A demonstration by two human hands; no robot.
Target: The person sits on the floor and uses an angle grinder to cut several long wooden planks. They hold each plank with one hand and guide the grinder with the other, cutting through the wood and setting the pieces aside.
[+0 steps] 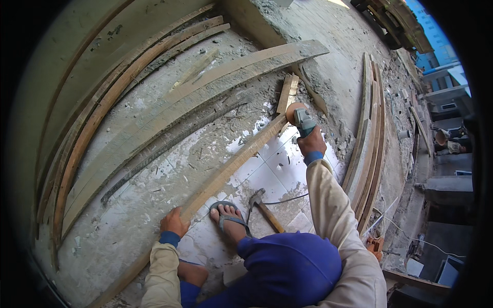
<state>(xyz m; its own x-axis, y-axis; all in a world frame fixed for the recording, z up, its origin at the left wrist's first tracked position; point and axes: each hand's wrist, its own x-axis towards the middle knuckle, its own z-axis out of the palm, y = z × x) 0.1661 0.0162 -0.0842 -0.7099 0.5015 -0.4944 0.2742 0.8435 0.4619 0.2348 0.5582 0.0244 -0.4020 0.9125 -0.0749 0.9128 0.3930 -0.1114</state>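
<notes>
Crouched low in blue trousers (292, 269) and pale sleeves (336, 197), with 1 sandalled foot (229, 218) on the debris-strewn tiles (269, 177). Pressing on the long wooden board (239, 160) with the left hand (174, 223), fingers curled over its edge and closed onto the wood. Passing, just right of the foot, to a hammer (269, 216) with a wooden handle, laid flat on the floor. Farther out, along the board's slanting run from lower left to upper right, gripping an angle grinder (304, 122) in the right hand (311, 141), with fingers wrapped fully around its body. Holding its brown disc (295, 111) at the board's far end; impossible to tell contact from a narrow gap there. Just beyond, near a short wood piece (287, 94). Farther, past long planks (370, 138) on the right, toward a parked truck (400, 23) at the top.
</notes>
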